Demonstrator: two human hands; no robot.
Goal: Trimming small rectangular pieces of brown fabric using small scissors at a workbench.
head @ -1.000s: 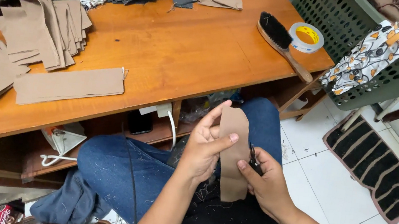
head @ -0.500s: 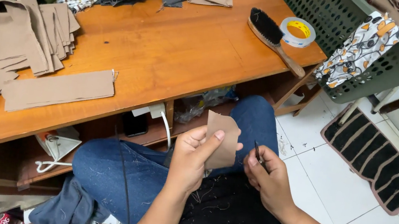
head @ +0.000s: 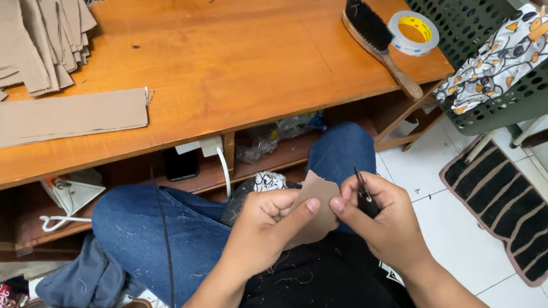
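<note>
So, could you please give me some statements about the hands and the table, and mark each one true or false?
1. The left hand holds a tan fabric piece. True.
2. The right hand holds a wooden brush. False: it holds a small black thread snipper; the brush lies on the wooden table.
3. The tape roll lies beside the brush. True.
4. The stacks of cut tan pieces lie on the floor. False: they lie on the table.
5. The green basket stands on the table. False: it stands beside it.
</note>
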